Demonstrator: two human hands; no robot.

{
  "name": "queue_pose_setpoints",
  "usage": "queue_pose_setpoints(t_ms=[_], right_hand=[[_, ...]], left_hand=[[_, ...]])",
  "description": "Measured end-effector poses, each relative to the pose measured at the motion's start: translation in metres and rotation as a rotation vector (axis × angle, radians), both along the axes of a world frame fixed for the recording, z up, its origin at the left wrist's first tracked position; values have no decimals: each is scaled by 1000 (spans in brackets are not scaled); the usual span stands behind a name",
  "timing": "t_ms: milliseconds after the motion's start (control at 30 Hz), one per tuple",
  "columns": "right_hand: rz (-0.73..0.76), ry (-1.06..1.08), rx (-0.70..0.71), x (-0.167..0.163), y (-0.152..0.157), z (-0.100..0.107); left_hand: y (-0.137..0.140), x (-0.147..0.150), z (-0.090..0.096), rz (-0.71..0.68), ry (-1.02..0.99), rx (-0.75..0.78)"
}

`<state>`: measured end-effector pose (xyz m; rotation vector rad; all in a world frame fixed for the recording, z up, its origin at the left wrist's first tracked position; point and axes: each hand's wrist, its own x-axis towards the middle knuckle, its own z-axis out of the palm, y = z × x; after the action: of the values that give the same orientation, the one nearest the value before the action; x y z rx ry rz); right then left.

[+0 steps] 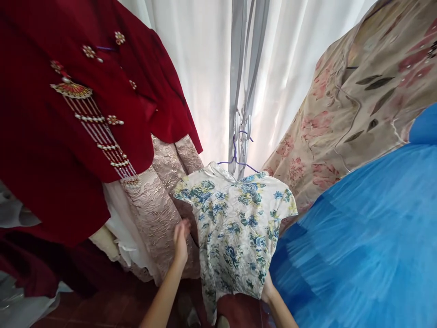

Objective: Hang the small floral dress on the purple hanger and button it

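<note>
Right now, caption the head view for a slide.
Left hand open beside a blue-floral white dress on a purple hanger; right hand behind its hem.

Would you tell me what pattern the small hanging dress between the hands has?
The dress is white with blue, green and yellow flowers, seen in the head view.

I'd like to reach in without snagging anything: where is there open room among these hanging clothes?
One gap lies above the floral dress, along the white curtain beside the metal stand. Another is the dark floor below the red robe. Around the left hand, fabrics crowd together; the blue tulle fills the right.
</note>
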<state>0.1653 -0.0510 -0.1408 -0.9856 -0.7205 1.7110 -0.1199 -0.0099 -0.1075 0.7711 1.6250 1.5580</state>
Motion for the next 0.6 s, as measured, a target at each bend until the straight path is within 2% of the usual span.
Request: queue_pose_setpoints(t_ms=[67, 133, 200, 267, 333, 400, 500, 600], right_hand=[[-27, 36, -31, 10, -5, -12], [-79, 17, -28, 16, -6, -16], [-130, -94, 38, 17, -3, -12], [-168, -242, 104, 13, 0, -5], [-208, -346, 126, 8, -1, 1], [-245, -385, 131, 5, -7, 3], [-238, -401, 159, 3, -19, 8], [-211, -405, 201, 2, -25, 22]], left_hand=[[20, -10, 54, 138, 262, 324], [39, -4, 119, 4, 610, 538], [56, 14, 176, -177, 941, 614], [73, 37, 213, -285, 1144, 613], [88, 54, 230, -406, 1190, 580], [101, 62, 236, -468, 1116, 539], [115, 58, 243, -430, 969, 536], [125, 45, 253, -403, 905, 598]])
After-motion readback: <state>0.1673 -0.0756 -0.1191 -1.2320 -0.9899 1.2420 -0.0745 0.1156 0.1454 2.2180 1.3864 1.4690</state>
